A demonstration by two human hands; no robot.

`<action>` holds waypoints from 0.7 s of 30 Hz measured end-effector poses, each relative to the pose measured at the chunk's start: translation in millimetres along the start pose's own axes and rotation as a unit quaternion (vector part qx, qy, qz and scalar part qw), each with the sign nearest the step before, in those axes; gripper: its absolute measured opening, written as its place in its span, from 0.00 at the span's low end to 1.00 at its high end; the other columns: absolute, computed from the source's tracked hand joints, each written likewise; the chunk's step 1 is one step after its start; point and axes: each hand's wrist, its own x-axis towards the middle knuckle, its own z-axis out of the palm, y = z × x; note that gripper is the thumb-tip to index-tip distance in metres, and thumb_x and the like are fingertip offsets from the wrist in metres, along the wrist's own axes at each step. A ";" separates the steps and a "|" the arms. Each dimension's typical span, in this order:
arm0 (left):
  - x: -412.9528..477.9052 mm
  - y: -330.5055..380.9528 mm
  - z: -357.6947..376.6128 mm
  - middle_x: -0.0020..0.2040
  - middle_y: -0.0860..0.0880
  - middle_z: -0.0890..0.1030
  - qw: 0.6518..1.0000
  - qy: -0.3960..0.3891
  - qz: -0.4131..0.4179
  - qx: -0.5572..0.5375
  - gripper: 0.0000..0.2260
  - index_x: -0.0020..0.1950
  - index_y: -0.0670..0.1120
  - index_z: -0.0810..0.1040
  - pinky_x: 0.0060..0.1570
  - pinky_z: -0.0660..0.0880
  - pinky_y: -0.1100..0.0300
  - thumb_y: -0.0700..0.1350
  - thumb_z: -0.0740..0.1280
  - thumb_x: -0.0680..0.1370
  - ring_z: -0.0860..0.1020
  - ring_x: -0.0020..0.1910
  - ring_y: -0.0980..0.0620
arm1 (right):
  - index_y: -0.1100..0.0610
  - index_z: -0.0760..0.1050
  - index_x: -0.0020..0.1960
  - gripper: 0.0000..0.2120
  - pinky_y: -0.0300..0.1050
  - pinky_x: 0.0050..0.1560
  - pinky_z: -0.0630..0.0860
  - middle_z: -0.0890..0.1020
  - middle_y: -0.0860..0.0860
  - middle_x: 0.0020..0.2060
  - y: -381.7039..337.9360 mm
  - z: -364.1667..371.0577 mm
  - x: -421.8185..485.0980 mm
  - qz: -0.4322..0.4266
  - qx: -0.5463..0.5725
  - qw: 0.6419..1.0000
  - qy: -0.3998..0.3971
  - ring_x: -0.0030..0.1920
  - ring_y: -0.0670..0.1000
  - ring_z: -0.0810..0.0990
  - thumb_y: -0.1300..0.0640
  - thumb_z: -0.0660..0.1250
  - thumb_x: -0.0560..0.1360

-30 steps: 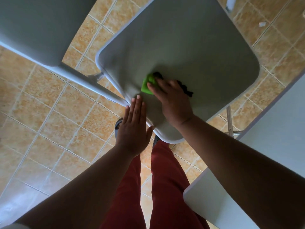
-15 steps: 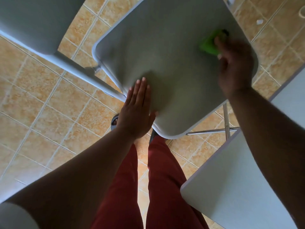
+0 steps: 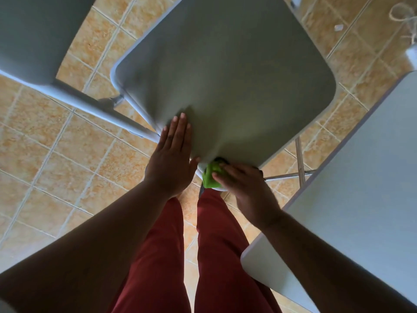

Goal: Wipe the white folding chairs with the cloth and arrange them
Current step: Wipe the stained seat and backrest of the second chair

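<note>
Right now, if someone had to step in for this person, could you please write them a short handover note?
Left hand: open, flat on the near left edge of the middle chair seat, steadying it.
Right hand: pressing the green cloth on the seat's near corner, by the person's legs.
Other chairs: one seat at the upper left, another at the right.
Done: cannot tell how much of the middle seat is wiped.
Left: finish this seat, wipe the others, arrange them.

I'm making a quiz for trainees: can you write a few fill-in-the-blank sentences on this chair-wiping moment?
1. The cloth is ____ in colour.
2. The ____ hand presses the cloth against the chair seat.
3. The left hand lies ____ on the seat, fingers straight.
4. The floor is covered in ____.

Missing words: green; right; flat; tiles
</note>
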 end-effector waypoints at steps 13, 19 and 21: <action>2.0 7.5 -0.2 0.80 0.36 0.50 1.000 0.004 -0.010 -0.023 0.34 0.79 0.35 0.52 0.78 0.52 0.43 0.52 0.58 0.80 0.48 0.80 0.39 | 0.50 0.81 0.49 0.17 0.42 0.45 0.76 0.82 0.52 0.40 133.1 -90.6 79.6 0.316 -0.137 0.904 0.255 0.42 0.45 0.80 0.38 0.62 0.77; 7.7 3.1 -2.9 0.80 0.35 0.52 1.000 0.007 -0.004 -0.017 0.33 0.78 0.34 0.54 0.77 0.53 0.43 0.52 0.59 0.80 0.49 0.80 0.38 | 0.60 0.72 0.69 0.25 0.55 0.55 0.72 0.77 0.62 0.63 12.7 -8.4 16.0 0.100 -0.058 0.990 0.085 0.55 0.64 0.74 0.67 0.58 0.73; 10.1 -1.6 -4.8 0.80 0.35 0.51 1.000 0.008 -0.010 -0.017 0.33 0.78 0.35 0.54 0.77 0.52 0.43 0.52 0.59 0.80 0.49 0.80 0.38 | 0.59 0.72 0.69 0.26 0.56 0.56 0.73 0.77 0.60 0.64 7.5 -17.0 23.8 0.063 -0.041 0.995 0.067 0.55 0.64 0.75 0.66 0.56 0.72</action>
